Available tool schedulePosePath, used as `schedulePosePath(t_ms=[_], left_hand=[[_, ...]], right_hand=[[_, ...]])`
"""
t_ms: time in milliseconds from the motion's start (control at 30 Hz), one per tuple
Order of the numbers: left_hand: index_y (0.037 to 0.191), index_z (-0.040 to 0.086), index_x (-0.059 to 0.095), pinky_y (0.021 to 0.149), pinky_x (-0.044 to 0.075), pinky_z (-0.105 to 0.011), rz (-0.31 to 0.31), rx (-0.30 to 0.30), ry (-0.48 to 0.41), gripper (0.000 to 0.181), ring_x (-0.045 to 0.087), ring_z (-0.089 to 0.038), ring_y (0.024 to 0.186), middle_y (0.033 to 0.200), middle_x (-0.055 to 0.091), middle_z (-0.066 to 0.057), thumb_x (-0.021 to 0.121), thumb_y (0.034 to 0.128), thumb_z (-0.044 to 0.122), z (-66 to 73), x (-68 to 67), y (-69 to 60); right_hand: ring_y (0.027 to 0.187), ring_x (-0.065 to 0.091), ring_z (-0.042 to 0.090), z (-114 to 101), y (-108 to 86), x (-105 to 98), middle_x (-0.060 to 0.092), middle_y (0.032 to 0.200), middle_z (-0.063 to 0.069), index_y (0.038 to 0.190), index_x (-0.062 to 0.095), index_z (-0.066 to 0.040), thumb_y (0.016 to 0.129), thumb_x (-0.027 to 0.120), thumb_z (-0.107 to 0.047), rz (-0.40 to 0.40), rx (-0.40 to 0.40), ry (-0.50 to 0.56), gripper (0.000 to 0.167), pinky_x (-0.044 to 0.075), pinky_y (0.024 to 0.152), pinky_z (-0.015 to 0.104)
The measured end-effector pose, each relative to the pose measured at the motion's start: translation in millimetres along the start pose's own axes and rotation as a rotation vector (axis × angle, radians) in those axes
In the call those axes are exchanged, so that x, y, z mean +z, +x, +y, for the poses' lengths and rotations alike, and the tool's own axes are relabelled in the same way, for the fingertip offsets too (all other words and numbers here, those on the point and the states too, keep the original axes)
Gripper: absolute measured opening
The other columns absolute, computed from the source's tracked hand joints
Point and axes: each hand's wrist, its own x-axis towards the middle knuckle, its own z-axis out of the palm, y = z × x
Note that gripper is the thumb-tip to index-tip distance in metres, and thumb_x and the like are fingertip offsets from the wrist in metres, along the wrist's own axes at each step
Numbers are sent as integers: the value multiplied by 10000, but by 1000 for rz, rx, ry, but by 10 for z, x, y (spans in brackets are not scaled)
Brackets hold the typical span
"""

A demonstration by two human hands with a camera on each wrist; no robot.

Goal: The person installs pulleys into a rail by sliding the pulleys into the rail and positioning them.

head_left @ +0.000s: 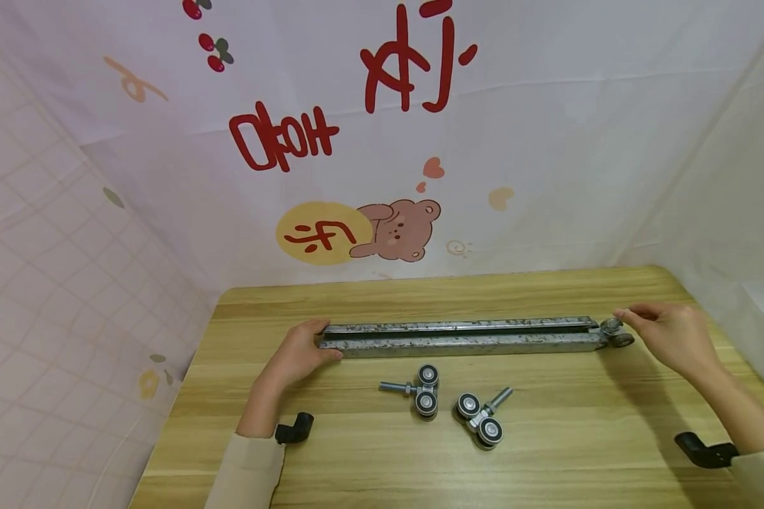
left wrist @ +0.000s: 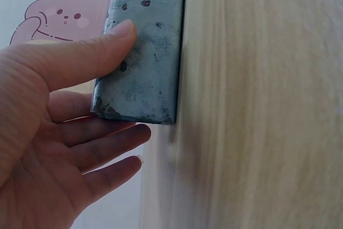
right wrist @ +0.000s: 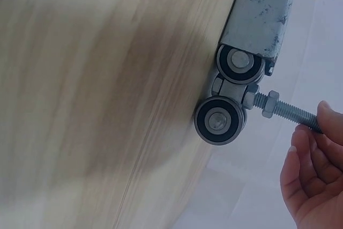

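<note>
A long worn metal channel rail (head_left: pixel 465 344) with a slot along its top lies across the table. My left hand (head_left: pixel 301 351) grips its left end, thumb on the near side wall, as the left wrist view shows on the rail (left wrist: pixel 144 52). At the other end my right hand (head_left: pixel 673 338) pinches the threaded bolt (right wrist: pixel 295 114) of a roller trolley (right wrist: pixel 230 89). One wheel pair of that trolley meets the rail's open end, partly inside it; the other pair stays outside. The bolt points upward, away from the table.
Two more roller trolleys lie on the wooden table (head_left: pixel 356 459) in front of the rail: one (head_left: pixel 426 391) with its bolt pointing left, another (head_left: pixel 480 420) with its bolt toward the upper right. Behind the table hangs a printed white cloth (head_left: pixel 547 141).
</note>
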Motion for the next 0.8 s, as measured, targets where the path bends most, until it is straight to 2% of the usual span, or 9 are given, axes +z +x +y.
schedulePosePath(t_ms=[267,667,800], left_hand=[[1547,-64,455,1095,480,-565,6,-1,-2,773,490,-421,1414,1573,461,-254,839,919,173,-9,10,-10],[1551,-57,452,1089,487,-563,9,-11,2,781,498,-415,1409,1575,460,-250,840,920,190,-6,25,-7],[1546,-62,458,1104,471,-567,11,-7,12,779,479,-420,1424,1568,470,-252,841,919,198,-10,27,-1]], right_hand=[[651,576,-70,-55,10,37,775,893,205,1042,800,64,1018,723,-254,10,-17,5,328,469,517,244],[645,618,-46,-141,37,113,774,858,192,995,806,61,970,777,-163,57,-106,5,227,452,540,142],[660,625,-43,-174,40,126,774,881,203,1016,802,65,974,775,-181,44,-102,7,251,473,553,164]])
